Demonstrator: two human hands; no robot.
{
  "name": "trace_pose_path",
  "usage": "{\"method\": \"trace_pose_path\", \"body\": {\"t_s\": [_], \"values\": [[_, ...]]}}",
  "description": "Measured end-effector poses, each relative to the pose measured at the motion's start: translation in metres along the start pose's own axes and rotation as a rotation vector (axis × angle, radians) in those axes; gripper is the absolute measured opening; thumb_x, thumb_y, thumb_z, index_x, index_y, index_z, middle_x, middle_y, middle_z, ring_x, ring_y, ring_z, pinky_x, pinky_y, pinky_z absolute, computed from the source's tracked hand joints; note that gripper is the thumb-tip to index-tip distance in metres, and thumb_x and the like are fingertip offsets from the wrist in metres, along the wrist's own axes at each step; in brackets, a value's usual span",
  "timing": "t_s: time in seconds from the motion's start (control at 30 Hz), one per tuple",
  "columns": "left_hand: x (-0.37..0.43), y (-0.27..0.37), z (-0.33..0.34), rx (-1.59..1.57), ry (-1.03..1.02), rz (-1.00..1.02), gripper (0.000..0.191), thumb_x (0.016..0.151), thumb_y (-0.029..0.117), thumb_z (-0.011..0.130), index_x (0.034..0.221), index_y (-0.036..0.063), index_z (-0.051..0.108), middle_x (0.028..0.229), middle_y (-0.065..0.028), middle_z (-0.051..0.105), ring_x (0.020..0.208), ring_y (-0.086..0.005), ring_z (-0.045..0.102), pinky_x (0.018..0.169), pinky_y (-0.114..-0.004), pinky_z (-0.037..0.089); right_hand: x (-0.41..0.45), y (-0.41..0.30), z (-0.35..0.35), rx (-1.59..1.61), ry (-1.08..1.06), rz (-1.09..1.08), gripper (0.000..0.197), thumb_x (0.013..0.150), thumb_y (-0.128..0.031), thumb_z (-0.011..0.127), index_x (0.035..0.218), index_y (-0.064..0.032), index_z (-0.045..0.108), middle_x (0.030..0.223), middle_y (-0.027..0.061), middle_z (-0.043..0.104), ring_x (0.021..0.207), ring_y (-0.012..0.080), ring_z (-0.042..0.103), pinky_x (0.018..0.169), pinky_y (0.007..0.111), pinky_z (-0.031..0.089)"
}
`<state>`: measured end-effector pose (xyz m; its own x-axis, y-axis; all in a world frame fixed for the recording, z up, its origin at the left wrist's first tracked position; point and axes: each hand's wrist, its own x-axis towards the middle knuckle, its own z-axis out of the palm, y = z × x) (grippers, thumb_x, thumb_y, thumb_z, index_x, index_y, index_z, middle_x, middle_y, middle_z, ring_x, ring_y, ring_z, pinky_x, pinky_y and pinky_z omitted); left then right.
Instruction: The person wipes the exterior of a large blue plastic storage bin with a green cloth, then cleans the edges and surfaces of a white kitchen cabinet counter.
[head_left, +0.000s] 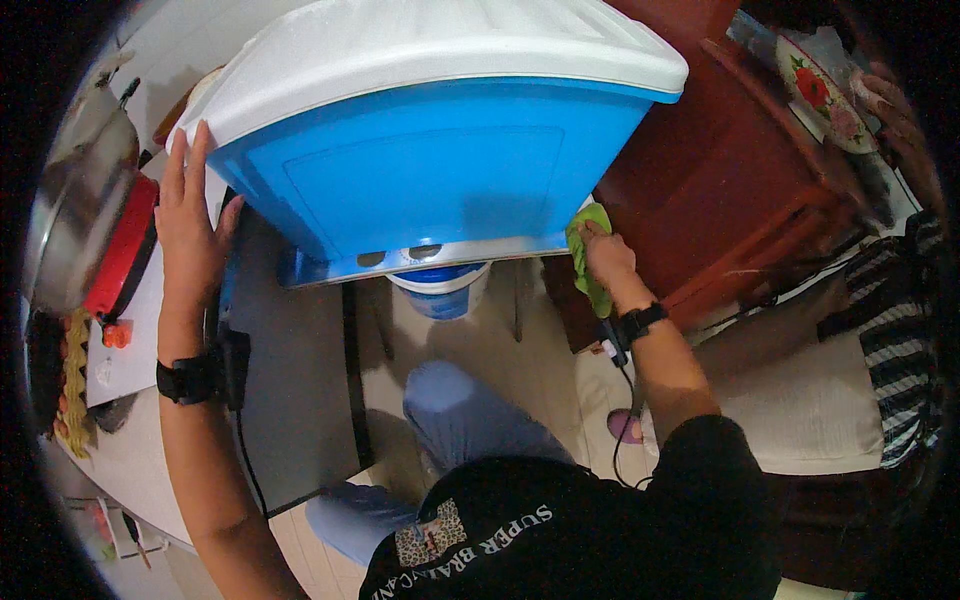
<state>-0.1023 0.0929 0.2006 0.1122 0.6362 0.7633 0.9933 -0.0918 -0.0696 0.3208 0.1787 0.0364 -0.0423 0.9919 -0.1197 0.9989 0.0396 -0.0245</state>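
Before me stands a large blue plastic storage bin (427, 172) with a white lid (450, 56). My left hand (187, 217) rests its fingertips at the lid's left corner, fingers apart. In my right hand (609, 255) is a green cloth (589, 232), pressed near the bin's lower right corner, where a metallic-looking shelf edge (480, 252) runs under the bin. My right fingers are bent over the cloth. Both wrists wear black bands; a black cable hangs below each.
Pots and a red pan (127, 247) lie at the left on a white surface. Reddish-brown wooden furniture (712, 172) fills the right, with a floral plate (825, 94) beyond. A person in a striped top (896, 360) is at the far right. A blue and white bucket (441, 291) stands below the bin.
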Motion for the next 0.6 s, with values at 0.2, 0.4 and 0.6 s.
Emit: {"method": "trace_pose_path", "body": {"t_s": [0.2,0.4,0.6], "values": [[0.003,0.001,0.001,-0.016,-0.01,0.016,0.079,0.064,-0.001,0.062,0.131,0.017,0.024,0.135,-0.0143,0.021,0.116,-0.034,0.034,0.093,-0.038,0.033,0.045,0.001,-0.006,-0.232,-0.22,0.121,0.048,0.076,-0.008,0.048,0.122,-0.0189,0.038,0.124,0.0067,0.041,0.104,0.0321,0.046,0.079,0.037,0.045],[-0.001,-0.004,0.005,0.018,-0.034,-0.039,0.084,0.062,0.006,0.068,0.13,0.0257,0.023,0.133,-0.01,0.025,0.117,-0.0282,0.034,0.086,-0.041,0.035,0.005,-0.016,-0.033,-0.086,-0.196,0.082,0.033,0.079,-0.015,0.042,0.111,-0.0092,0.05,0.113,0.011,0.049,0.104,0.0317,0.045,0.082,0.04,0.041],[0.001,0.004,0.001,0.014,0.009,-0.03,0.083,0.061,0.005,0.068,0.13,0.0244,0.025,0.133,-0.0111,0.025,0.117,-0.03,0.034,0.089,-0.041,0.034,0.031,-0.007,-0.021,-0.246,-0.259,0.039,0.029,0.08,-0.014,0.042,0.105,-0.0075,0.054,0.122,0.0104,0.041,0.102,0.0334,0.046,0.08,0.039,0.042]]}}
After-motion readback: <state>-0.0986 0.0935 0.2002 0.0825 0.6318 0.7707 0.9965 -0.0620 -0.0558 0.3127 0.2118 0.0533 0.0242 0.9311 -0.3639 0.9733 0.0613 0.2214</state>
